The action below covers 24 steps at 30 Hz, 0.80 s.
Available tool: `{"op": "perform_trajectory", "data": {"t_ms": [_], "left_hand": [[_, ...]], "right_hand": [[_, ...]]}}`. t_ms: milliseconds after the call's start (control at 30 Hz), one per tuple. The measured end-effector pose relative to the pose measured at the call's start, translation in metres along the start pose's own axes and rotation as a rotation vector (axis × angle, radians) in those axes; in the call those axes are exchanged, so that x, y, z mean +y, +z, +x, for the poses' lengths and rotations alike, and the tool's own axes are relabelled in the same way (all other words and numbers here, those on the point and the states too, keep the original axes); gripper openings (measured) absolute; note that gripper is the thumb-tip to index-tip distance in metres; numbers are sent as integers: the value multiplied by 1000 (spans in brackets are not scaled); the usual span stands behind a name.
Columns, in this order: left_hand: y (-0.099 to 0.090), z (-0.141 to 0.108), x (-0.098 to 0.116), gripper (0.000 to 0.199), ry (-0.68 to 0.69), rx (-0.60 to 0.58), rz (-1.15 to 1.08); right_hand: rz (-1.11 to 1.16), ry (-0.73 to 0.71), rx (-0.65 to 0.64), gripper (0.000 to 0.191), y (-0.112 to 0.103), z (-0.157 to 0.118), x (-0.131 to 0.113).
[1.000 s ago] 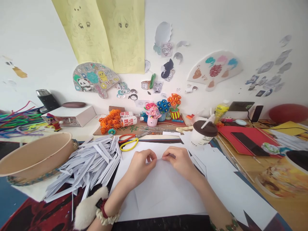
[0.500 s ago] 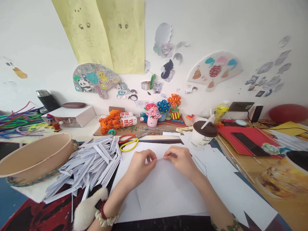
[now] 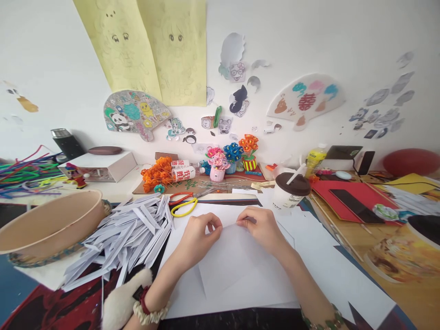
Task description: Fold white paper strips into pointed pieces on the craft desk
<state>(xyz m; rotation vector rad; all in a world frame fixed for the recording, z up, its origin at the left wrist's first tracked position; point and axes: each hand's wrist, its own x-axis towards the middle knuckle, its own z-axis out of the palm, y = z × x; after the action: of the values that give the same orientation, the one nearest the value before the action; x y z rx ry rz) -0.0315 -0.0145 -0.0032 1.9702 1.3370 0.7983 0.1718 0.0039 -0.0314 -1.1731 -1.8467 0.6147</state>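
A sheet of white paper (image 3: 240, 261) is held by its far edge above other white sheets. My left hand (image 3: 202, 233) pinches the edge on the left, thumb and forefinger together. On the right, my right hand (image 3: 259, 228) pinches the same edge, its fingers curled over. A small gap separates the two hands. Left of them lies a heap of folded white paper strips (image 3: 130, 233). Scissors with red and yellow handles (image 3: 184, 206) rest just beyond that heap.
A lidded cup with a straw (image 3: 291, 190) stands behind my right hand. At the far left is a large beige bowl (image 3: 51, 224). Flower pots (image 3: 217, 172) line the back. Red folders (image 3: 354, 201) and a patterned tub (image 3: 405, 256) are on the right.
Both hands keep their pinch on the paper and have shifted very slightly. The held sheet's lower part sits at a slightly different angle.
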Motion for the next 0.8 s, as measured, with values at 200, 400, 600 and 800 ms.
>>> {"op": "perform_trajectory", "data": {"t_ms": [200, 400, 600, 800], "left_hand": [[0, 0, 0, 12, 2, -3, 2], [-1, 1, -1, 12, -5, -14, 6], [-2, -1, 1, 12, -13, -25, 2], [-2, -1, 0, 12, -11, -19, 2]], "right_hand": [[-14, -16, 7, 16, -1, 0, 3], [-23, -21, 15, 15, -3, 0, 7], [-33, -11, 27, 15, -6, 1, 8], [-48, -26, 27, 15, -7, 1, 10]]}}
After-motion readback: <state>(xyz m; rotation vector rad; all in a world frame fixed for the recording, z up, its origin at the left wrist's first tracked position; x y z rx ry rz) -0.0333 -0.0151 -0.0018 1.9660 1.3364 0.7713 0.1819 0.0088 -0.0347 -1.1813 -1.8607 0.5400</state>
